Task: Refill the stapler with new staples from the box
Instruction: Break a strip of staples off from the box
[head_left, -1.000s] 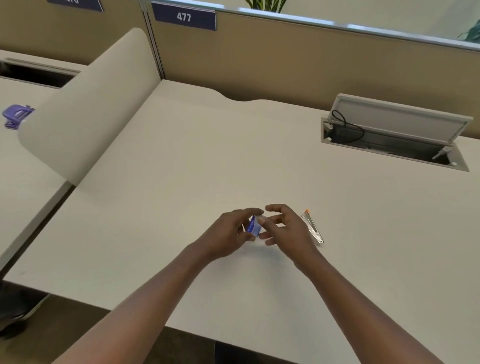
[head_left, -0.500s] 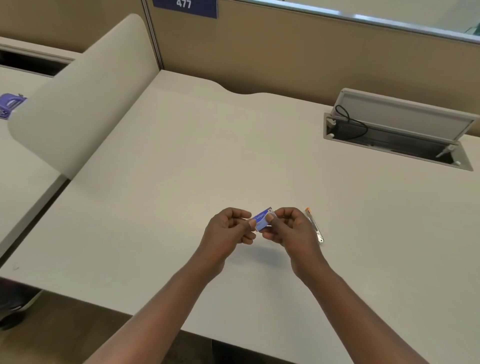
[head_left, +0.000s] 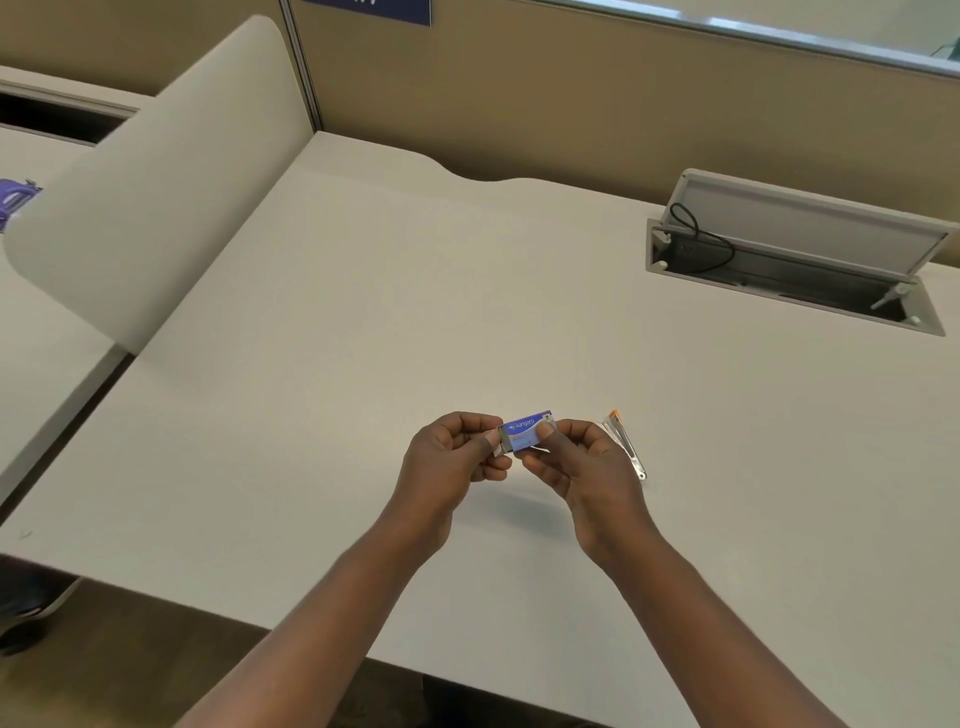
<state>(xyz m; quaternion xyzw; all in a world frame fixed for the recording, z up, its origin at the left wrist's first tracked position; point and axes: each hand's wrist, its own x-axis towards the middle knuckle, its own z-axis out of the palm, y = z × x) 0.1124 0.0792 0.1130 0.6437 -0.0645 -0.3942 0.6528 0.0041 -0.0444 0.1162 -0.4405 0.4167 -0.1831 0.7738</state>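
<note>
Box (head_left: 527, 434) slid open; beige desk (head_left: 363, 312) w/ cable hatch (head_left: 810, 228) up.

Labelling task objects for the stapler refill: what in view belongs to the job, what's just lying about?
Job: small blue cardboard staple box, held by left hand and right hand; slim silver stapler with orange tip.
Lying about: purple plastic object on neighbouring desk; open grey cable hatch; black cable inside.

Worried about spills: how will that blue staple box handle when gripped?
Likely light: left hand and right hand hold the box by fingertips. Thin card probably dents if squeezed. Its tray, showing at the left end, may slide out.
</note>
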